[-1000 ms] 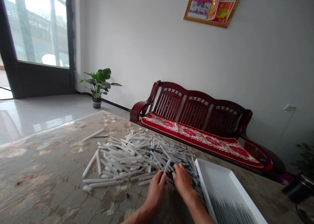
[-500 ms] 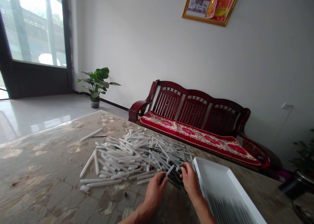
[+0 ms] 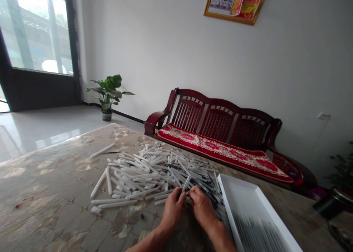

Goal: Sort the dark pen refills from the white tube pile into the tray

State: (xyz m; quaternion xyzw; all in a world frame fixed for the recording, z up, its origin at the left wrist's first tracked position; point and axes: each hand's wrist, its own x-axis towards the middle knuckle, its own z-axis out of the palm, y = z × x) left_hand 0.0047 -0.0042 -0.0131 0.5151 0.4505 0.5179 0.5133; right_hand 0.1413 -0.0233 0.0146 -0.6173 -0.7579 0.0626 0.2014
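My left hand (image 3: 173, 206) is closed around a slim white pen (image 3: 185, 183), which sticks up from between the thumb and fingers. Right beside it, my right hand (image 3: 202, 206) has its fingers pinched together at the lower part of the pen. Whatever small piece those right fingertips grip is too small to make out. Behind both hands spreads a heap of white pen barrels (image 3: 146, 171), with dark thin pieces mixed in on its right side.
To the right, a white box (image 3: 245, 193) holds a row of many thin pens (image 3: 256, 231). A small black piece (image 3: 141, 216) lies on the patterned tabletop (image 3: 55, 193). Past the table stand a red wooden bench (image 3: 217, 114) and a potted plant (image 3: 106, 93).
My right hand has moved left and closer, so its fingertips now meet the left hand at the pen. The pen in my left hand has tipped more upright.
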